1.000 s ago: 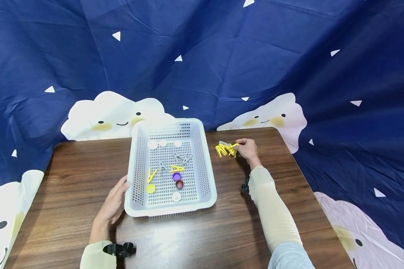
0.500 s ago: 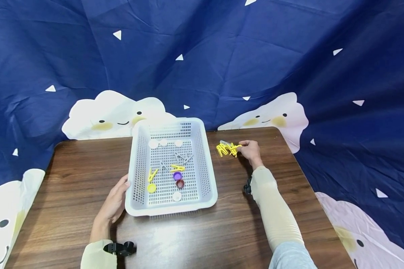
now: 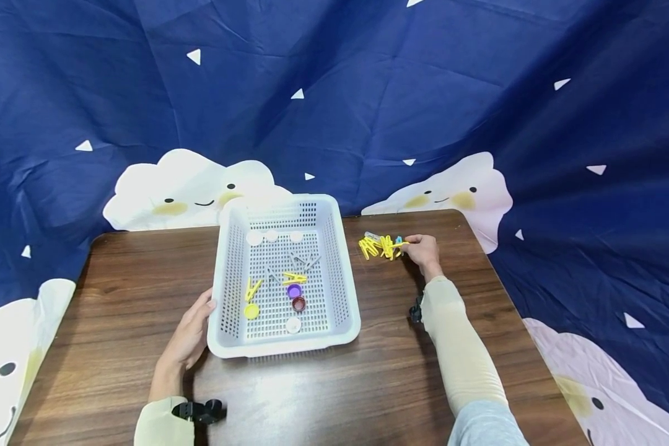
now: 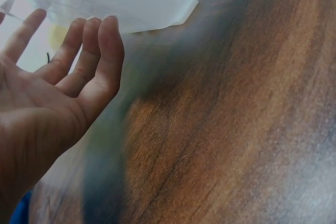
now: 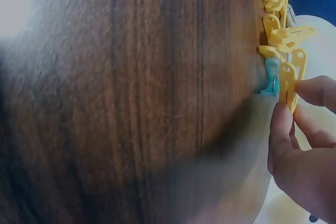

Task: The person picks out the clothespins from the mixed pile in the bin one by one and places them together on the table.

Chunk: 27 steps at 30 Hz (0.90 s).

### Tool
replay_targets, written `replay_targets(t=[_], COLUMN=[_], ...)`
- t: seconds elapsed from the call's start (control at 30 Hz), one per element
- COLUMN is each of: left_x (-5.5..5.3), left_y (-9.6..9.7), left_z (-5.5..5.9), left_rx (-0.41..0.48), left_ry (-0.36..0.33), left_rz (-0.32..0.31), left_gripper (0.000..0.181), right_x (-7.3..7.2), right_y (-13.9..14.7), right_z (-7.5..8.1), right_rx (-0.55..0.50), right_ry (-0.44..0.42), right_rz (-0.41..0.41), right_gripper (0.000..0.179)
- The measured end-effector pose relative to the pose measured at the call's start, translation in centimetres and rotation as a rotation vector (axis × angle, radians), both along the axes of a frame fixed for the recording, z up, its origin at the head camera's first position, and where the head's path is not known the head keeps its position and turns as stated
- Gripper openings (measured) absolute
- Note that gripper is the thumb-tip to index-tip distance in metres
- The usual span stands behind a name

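My right hand (image 3: 424, 251) pinches a yellow clothespin (image 5: 287, 85) between thumb and fingers at the right end of a small pile. Beside it lie several more yellow clothespins (image 3: 370, 247), a blue one (image 3: 399, 240) and a grey one (image 3: 372, 236). With loosely bent fingers, my left hand (image 3: 186, 334) rests against the left outer side of a white plastic basket (image 3: 345, 337); its fingertips (image 4: 110, 27) touch the basket's wall in the left wrist view. Inside the basket are grey clothespins (image 3: 312, 262), yellow clothespins (image 3: 294, 278) and several round bottle caps (image 3: 251, 311).
The basket stands left of the pile on a brown wooden table (image 3: 117, 297). Close behind the table's far edge hangs a blue curtain (image 3: 334, 93) with white clouds. Purple (image 3: 294, 291) and dark red (image 3: 298, 304) caps lie near the basket's middle.
My right hand has drawn a yellow clothespin slightly to the right, away from the pile. The blue clothespin has come into sight. My left hand has stayed at the basket.
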<state>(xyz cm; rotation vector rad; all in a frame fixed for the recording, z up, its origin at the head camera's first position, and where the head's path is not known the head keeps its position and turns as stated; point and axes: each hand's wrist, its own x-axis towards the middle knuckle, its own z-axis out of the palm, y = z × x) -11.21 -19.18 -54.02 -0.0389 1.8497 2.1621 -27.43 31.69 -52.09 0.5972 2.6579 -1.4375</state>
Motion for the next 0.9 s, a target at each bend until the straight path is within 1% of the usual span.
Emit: replay_targets(t=[0.17, 0.43, 0.53, 0.67, 0.9], left_x=[-0.01, -0.05, -0.05, -0.08, -0.03], left_y=[-0.01, 0.02, 0.0, 0.0, 0.07], left_z=[0.06, 0.09, 0.05, -0.02, 0.07], left_rx=[-0.001, -0.005, -0.004, 0.001, -0.002], left_ry=[0.005, 0.004, 0.01, 0.013, -0.001], left_rz=[-0.002, -0.003, -0.004, -0.002, -0.001], left_gripper=[0.063, 0.063, 0.063, 0.064, 0.064], right_x=[0.21, 0.32, 0.39, 0.46, 0.54], right_y=[0.29, 0.75, 0.77, 0.78, 0.81], right_z=[0.07, 0.22, 0.27, 0.28, 0.31], right_rx=[0.007, 0.062, 0.065, 0.04, 0.018], right_ry=[-0.016, -0.027, -0.029, -0.025, -0.019], right_rz=[-0.01, -0.028, -0.039, -0.062, -0.076], right_gripper=[0.036, 0.036, 0.037, 0.037, 0.036])
